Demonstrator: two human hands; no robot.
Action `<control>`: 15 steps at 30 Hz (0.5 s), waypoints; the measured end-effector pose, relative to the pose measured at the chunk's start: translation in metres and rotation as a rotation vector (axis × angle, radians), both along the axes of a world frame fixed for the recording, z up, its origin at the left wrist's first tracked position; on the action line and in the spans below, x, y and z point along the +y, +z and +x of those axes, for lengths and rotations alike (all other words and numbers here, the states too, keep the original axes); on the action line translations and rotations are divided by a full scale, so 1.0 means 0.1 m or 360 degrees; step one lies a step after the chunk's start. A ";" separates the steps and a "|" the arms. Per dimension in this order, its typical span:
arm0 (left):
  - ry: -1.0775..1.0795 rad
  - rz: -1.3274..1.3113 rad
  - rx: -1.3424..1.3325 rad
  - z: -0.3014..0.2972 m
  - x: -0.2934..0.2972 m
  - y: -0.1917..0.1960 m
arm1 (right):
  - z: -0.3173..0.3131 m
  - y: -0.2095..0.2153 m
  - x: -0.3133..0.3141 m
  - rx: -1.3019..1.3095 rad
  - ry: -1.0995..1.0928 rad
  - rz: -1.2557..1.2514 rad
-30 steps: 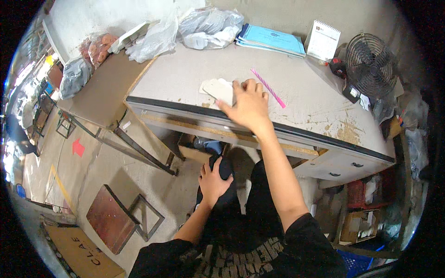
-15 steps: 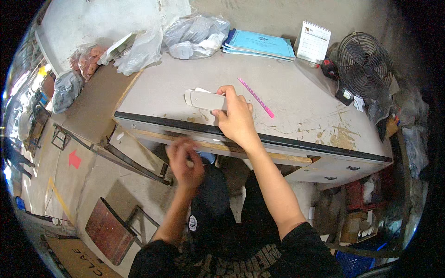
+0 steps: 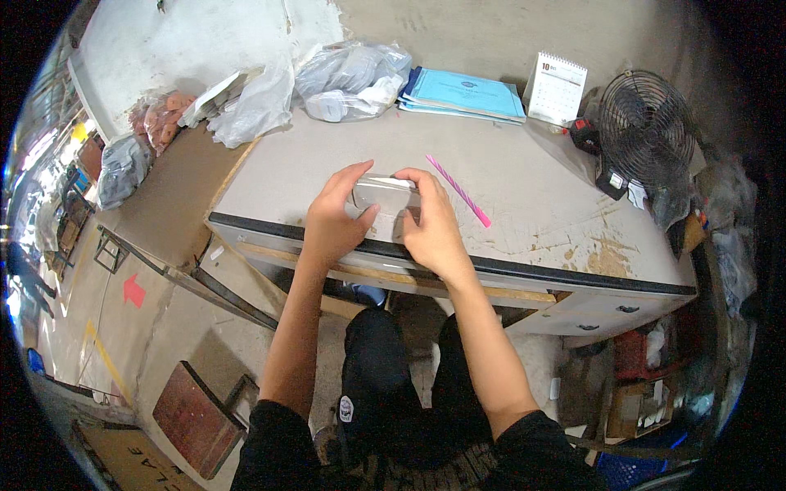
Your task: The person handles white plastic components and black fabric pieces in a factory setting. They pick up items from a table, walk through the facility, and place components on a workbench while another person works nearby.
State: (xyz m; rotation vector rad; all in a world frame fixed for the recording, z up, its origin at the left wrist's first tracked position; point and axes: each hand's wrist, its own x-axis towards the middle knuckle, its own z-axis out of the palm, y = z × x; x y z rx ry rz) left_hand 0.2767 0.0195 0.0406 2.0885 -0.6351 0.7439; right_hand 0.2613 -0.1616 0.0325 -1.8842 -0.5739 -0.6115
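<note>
I see a small flat packet (image 3: 385, 196), clear and pale, lying near the front edge of the surface (image 3: 524, 164) between my left hand (image 3: 332, 221) and right hand (image 3: 430, 225), both touching it. At the back edge lie crumpled clear plastic bags (image 3: 352, 78), with a white bag (image 3: 258, 106) to their left. Further left, a clear bag of orange-pink pieces (image 3: 160, 119) sits beside a grey bag (image 3: 123, 168). A white desk calendar (image 3: 555, 88) stands upright at the back right. A red arrow marking (image 3: 133, 290) shows on the floor.

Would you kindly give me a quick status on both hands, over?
Left hand and right hand both gripping small clear plastic packet on grey desk. Pink striped straw lies just right, apart. Nothing blocking.
</note>
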 end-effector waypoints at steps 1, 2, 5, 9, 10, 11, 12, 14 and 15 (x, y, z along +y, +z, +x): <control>0.0049 -0.0037 -0.0013 -0.02 0.00 -0.02 | 0.01 -0.01 -0.02 0.0045 0.0039 0.0039; 0.0073 -0.0045 -0.0072 -0.03 0.00 -0.03 | 0.01 -0.01 -0.03 0.0120 0.0049 0.0092; -0.0055 -0.0033 0.0031 -0.03 0.04 -0.04 | 0.01 -0.02 -0.05 0.0046 0.0072 -0.0001; -0.0146 0.0023 0.0176 0.01 0.11 -0.04 | -0.01 -0.01 -0.05 0.0204 0.0206 0.0225; -0.0221 -0.0029 0.0220 0.01 0.11 -0.04 | -0.01 0.00 -0.05 0.0223 0.0193 0.0244; -0.0293 -0.0062 0.0268 0.02 0.12 -0.04 | -0.02 0.00 -0.05 0.0252 0.0191 0.0233; -0.0333 -0.0072 0.0284 0.01 0.12 -0.04 | -0.01 0.00 -0.05 0.0262 0.0179 0.0239; -0.0407 -0.0052 0.0321 0.00 0.12 -0.03 | -0.01 -0.01 -0.05 0.0135 0.0159 -0.0030; -0.0441 -0.0058 0.0342 -0.01 0.11 -0.02 | -0.01 -0.01 -0.05 0.0086 0.0135 -0.0146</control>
